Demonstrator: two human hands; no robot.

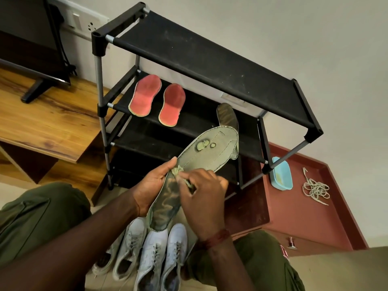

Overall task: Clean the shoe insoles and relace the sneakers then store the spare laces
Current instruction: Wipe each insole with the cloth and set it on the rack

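Observation:
My left hand grips a worn grey-green insole from beneath, around its middle. My right hand pinches a small greenish cloth against the insole's surface. A second camouflage-patterned insole lies on the middle shelf of the black shoe rack. Two red insoles lie side by side on that same shelf. Several white sneakers stand on the floor between my knees. A tangle of pale spare laces lies on the reddish cabinet top.
A light-blue plastic tub sits on the reddish cabinet beside the rack's right leg. A wooden TV unit with a screen stand is to the left. A wall socket is behind the rack.

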